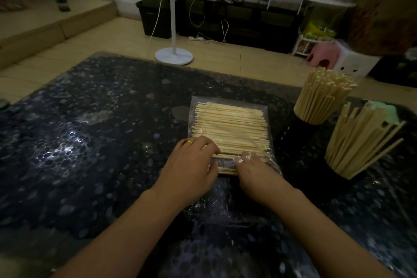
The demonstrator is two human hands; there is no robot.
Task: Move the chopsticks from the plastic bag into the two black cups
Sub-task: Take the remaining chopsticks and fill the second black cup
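Note:
A clear plastic bag (230,101) lies flat on the dark table, holding a layer of pale wooden chopsticks (230,126) that run left to right. My left hand (191,165), with a gold ring, rests on the bag's near left edge, fingers curled on it. My right hand (255,169) is inside the bag's open near end, fingers covered by plastic and closed on a few chopsticks. Two black cups stand at the right, both packed with upright chopsticks: the far cup (300,126) and the near cup (338,171).
The table (90,142) has a dark, glossy pebble pattern. Beyond its far edge stand a white fan base (173,56), a dark cabinet with cables, and a pink stool (322,56) on a tiled floor.

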